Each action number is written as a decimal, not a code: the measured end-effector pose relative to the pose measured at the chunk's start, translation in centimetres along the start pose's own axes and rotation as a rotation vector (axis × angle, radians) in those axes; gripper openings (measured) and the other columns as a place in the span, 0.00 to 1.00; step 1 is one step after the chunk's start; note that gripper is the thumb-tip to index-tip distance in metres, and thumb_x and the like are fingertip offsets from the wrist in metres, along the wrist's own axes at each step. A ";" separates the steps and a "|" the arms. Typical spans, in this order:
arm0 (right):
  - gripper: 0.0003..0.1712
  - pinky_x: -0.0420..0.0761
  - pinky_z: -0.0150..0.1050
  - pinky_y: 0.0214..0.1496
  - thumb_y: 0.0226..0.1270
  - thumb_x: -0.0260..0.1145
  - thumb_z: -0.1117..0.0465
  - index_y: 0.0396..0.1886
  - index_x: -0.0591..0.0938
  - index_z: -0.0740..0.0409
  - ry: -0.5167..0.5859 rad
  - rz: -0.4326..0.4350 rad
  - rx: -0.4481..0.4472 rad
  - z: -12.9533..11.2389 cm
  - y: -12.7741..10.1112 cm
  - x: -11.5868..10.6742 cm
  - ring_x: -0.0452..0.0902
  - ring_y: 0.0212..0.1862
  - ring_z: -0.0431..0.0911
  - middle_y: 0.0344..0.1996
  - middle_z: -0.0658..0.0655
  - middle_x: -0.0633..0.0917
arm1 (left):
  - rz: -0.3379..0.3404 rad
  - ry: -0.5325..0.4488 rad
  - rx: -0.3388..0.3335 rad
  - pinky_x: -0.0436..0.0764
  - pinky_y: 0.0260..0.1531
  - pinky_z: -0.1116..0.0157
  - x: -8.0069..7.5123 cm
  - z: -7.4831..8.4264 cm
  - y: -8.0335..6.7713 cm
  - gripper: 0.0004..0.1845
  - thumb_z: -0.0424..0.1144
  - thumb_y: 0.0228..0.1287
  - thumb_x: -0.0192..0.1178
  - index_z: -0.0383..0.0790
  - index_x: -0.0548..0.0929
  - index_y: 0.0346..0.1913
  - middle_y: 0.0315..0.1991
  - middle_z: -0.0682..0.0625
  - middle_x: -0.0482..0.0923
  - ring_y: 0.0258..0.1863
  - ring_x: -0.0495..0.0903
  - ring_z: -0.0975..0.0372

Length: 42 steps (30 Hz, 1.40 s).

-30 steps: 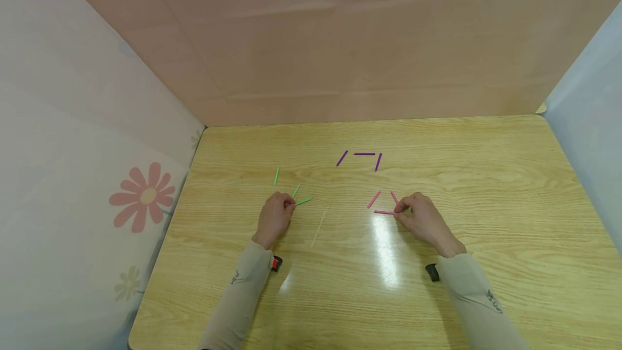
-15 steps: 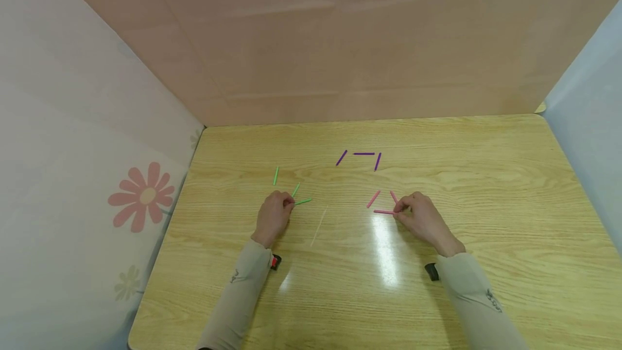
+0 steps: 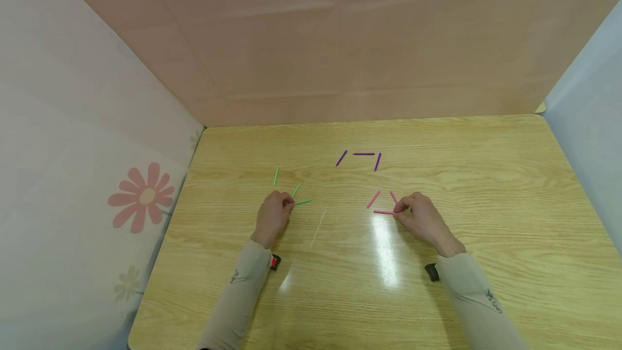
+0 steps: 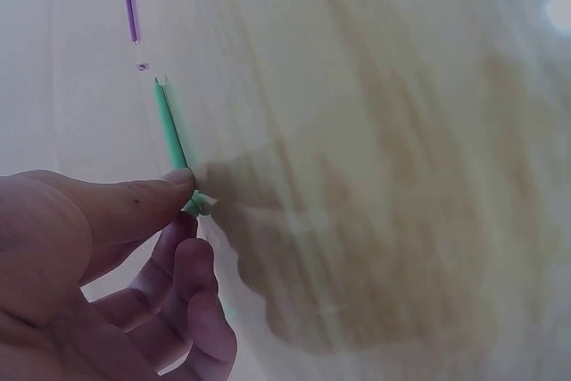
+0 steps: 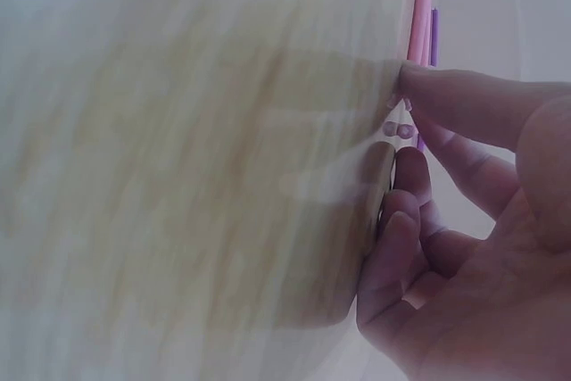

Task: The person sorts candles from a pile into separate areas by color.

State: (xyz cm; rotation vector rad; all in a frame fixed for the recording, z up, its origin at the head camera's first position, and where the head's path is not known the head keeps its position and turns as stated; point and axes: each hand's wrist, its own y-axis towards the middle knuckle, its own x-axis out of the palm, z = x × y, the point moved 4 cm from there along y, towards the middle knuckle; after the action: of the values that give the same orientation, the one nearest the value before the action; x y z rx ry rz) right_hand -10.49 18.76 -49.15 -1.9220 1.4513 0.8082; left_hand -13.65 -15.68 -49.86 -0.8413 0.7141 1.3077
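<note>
My left hand (image 3: 273,215) pinches the near end of a green stick (image 3: 303,202) between thumb and fingertips, with the stick lying flat on the bench (image 3: 486,188) and pointing off toward 2 o'clock. My right hand (image 3: 419,215) pinches the right end of a pink stick (image 3: 384,212), which lies across toward 9 o'clock. Both sticks look thin, light and stiff, probably smooth plastic, so I judge they would skid or roll at a nudge; the end is the place to take one, gripped lightly with the fingertips, since there is little to grasp along the flat side. Two more green sticks (image 3: 276,175) sit at 12 o'clock of my left hand, apart from each other, and two more pink sticks (image 3: 373,199) at 11 o'clock of my right. Farther off, between and beyond both groups, three purple sticks (image 3: 364,154) form an open-bottomed frame. A pale stick (image 3: 319,226) lies between my hands, touching neither
</note>
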 end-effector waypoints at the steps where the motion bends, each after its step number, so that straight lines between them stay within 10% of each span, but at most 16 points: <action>1: 0.02 0.68 0.41 0.38 0.62 0.66 0.65 0.32 0.83 0.60 0.001 0.000 0.002 0.0 0.0 0.0 0.70 0.37 0.50 0.35 0.60 0.79 | 0.001 -0.001 0.000 0.73 0.27 0.66 0.0 0.0 0.0 0.04 0.33 0.64 0.61 0.37 0.85 0.36 0.31 0.47 0.78 0.28 0.73 0.60; 30: 0.03 0.70 0.43 0.40 0.62 0.67 0.64 0.31 0.83 0.61 -0.009 -0.002 0.006 0.1 0.0 0.0 0.72 0.39 0.52 0.36 0.60 0.80 | 0.007 -0.033 -0.003 0.76 0.29 0.65 -0.4 -0.1 -0.1 0.05 0.35 0.64 0.61 0.39 0.85 0.36 0.32 0.48 0.80 0.30 0.77 0.60; 42: 0.03 0.69 0.42 0.40 0.62 0.67 0.64 0.32 0.83 0.61 -0.008 0.004 0.002 0.0 0.1 0.0 0.71 0.39 0.51 0.35 0.60 0.80 | 0.128 -0.103 -0.008 0.79 0.32 0.61 -2.3 -1.1 0.6 0.09 0.37 0.65 0.57 0.37 0.86 0.36 0.34 0.47 0.83 0.32 0.80 0.57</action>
State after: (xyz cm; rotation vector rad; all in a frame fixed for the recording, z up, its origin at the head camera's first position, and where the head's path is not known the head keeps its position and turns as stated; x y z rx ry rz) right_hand -10.57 18.77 -49.13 -1.9125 1.4517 0.8149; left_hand -14.54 -17.77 -48.58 -0.7383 0.6909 1.4584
